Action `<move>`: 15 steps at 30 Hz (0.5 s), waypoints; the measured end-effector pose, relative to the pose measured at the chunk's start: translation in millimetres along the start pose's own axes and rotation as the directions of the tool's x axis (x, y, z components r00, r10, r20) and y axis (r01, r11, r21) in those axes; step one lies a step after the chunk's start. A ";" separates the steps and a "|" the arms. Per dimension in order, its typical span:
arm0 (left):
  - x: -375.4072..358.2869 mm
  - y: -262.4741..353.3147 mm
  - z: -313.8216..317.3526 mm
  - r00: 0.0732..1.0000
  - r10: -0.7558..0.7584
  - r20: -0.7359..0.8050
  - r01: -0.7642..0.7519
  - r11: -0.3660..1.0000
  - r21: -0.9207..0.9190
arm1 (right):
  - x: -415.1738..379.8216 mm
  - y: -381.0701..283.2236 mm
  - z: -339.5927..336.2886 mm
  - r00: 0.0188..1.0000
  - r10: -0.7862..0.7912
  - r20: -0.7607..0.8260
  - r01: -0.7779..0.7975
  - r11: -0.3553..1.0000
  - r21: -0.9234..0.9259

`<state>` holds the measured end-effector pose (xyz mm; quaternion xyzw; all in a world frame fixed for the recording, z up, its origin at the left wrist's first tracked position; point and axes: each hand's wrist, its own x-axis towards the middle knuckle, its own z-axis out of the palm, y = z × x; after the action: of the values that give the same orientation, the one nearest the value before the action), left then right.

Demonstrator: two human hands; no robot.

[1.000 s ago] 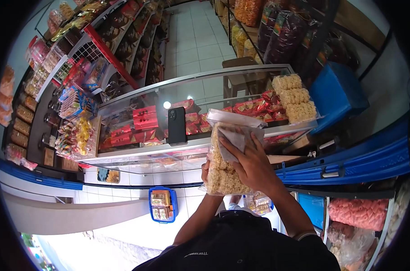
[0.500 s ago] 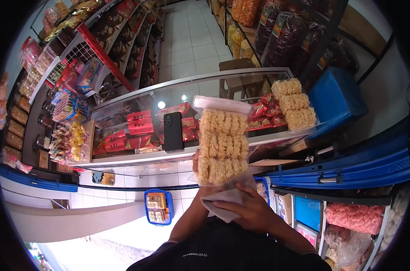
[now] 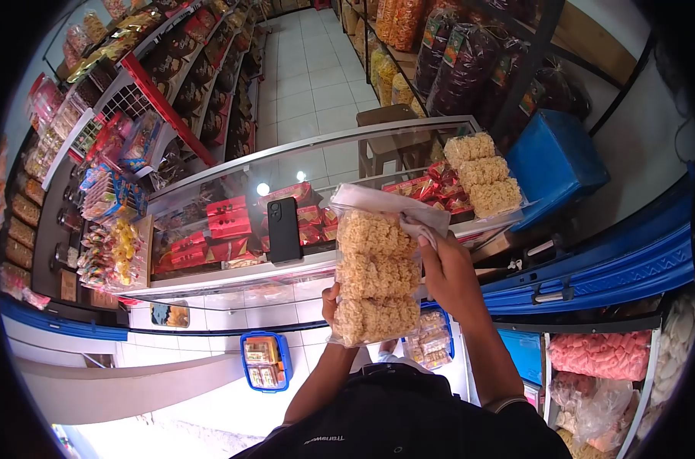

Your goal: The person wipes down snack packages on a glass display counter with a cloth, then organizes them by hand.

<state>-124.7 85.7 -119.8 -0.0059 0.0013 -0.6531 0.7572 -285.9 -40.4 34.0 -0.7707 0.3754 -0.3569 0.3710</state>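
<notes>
The clear pack of pale, crinkled snack blocks is up in front of me, short of the glass-topped bench, with its far end overlapping the bench's near edge in my view. Its long axis runs away from my chest towards the bench, three rows of blocks one beyond another, and a pale band crosses the far end.

My left fingers are closed around the pack's left long side, towards the end nearer me; the rest of that hand is hidden behind it. My right fingers are at the opposite corner, far and right, pinching a bunched, pale grey cloth. So the body of the pack lies to the left of the right fingers and towards me, while the far end with its band is right beside them. The right hand is the nearer one to that end; the left is nearer the close end. The cloth overlaps the band's corner, though I cannot tell how firmly it presses there.

A second pack lies along the bench's right end, nearer my right hand than my left. A dark phone rests at the near edge, left of the pack I hold.
</notes>
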 end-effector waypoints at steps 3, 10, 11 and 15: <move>-7.2 1.6 -1.7 0.999 -0.044 -0.010 0.043 0.995 -0.091 | 8.7 -4.6 6.7 0.998 -0.050 0.042 0.054 0.994 -0.095; -13.6 -6.9 7.9 0.999 -0.011 0.034 0.014 0.994 -0.112 | 15.1 -5.6 24.2 0.945 -0.249 0.212 0.278 0.953 -0.117; -12.6 -5.5 12.0 0.997 -0.004 0.073 0.013 0.992 -0.124 | 11.1 -5.3 26.6 0.923 -0.303 0.239 0.332 0.939 -0.090; -14.3 0.3 8.9 0.994 -0.005 0.111 0.021 0.990 -0.140 | -5.5 -0.7 27.4 0.871 -0.311 0.380 0.391 0.908 -0.152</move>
<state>-126.4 100.0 -111.0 -0.0955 0.0054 -0.6550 0.7496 -265.4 -27.1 20.2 -0.9137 0.1948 -0.2325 0.2704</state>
